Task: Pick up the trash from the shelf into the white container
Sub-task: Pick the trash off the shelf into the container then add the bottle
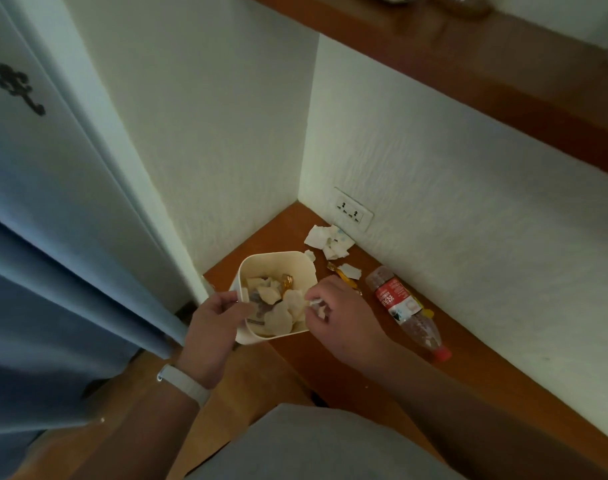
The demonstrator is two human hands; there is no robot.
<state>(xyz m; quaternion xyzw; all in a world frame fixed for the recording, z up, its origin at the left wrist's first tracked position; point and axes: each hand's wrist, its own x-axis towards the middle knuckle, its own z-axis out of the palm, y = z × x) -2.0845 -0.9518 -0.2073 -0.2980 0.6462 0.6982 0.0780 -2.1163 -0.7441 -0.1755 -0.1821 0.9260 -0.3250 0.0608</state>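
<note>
The white container [278,259] sits at the left end of the wooden shelf [364,362], with crumpled paper scraps and an orange wrapper inside. My left hand [214,322] grips its near left rim. My right hand [340,313] hovers at the container's right rim and pinches a small white paper scrap [316,304]. On the shelf lie a crumpled white tissue [330,240] in the corner, a small white scrap [349,270], an orange wrapper [333,267] and an empty plastic bottle [406,311] with a red label and red cap.
White walls close in the shelf's corner, with a wall socket [352,210] just above the tissue. A higher wooden shelf [468,64] runs overhead. A blue curtain [53,306] hangs at the left. A dark hook [18,86] sits on the white panel.
</note>
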